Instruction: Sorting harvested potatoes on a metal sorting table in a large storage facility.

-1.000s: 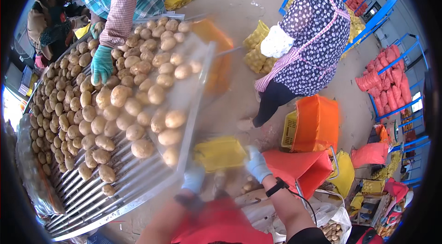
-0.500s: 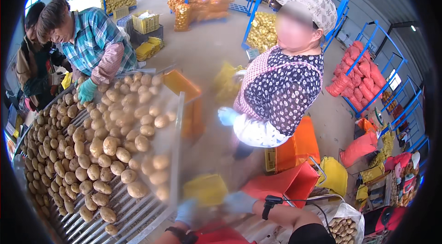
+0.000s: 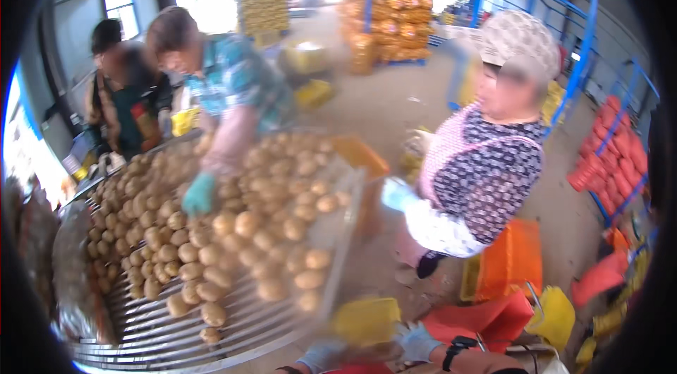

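Keep the yellow item (image 3: 367, 322) steady between left hand (image 3: 322, 356) and right hand (image 3: 417, 341), right of the metal grate (image 3: 169, 332), though I cannot tell whether fingers grip.

No text, number or sign can be read: the pattern on the co-worker's cap (image 3: 525, 39) is blurred, and no lettering can be made out on the yellow container (image 3: 367, 320), the orange sacks (image 3: 398, 21) or the red sacks (image 3: 612, 148).

grate (image 3: 243, 332): glossy metal | potatoes (image 3: 247, 223): matt | apron (image 3: 438, 155): cloth | cap (image 3: 525, 39): cloth
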### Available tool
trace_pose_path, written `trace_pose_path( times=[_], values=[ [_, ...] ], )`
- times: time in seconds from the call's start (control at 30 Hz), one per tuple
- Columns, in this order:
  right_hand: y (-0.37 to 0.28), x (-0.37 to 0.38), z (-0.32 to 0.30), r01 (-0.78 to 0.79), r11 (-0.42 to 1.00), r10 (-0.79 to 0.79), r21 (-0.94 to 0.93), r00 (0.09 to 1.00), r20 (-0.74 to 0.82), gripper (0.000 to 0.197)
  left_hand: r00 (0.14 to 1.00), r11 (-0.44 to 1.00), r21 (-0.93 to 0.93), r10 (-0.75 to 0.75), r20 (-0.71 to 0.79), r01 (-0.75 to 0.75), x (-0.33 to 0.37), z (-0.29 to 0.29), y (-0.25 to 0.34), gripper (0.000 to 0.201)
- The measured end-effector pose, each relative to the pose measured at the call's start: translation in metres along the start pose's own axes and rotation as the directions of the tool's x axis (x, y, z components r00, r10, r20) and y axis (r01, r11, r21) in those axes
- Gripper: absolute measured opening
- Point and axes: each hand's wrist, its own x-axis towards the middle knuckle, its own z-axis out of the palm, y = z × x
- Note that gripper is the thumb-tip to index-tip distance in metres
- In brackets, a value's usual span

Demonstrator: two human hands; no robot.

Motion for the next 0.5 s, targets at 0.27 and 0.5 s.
trace_pose_path(
  times=[0.27,0.5],
  values=[
    [0.010,-0.014,0.015,-0.095,0.995,0.097,-0.027,0.992,0.081,0.072,0.996,0.996,0.024,-0.086,-0.019,0.086,0.006,-0.040,0.029,0.039],
    [0.012,-0.005,-0.007,-0.084,0.996,0.086,-0.035,0.996,0.038,0.050,0.982,0.981,-0.104,-0.154,0.107,0.166,0.007,-0.033,0.020,0.051]
  ],
)
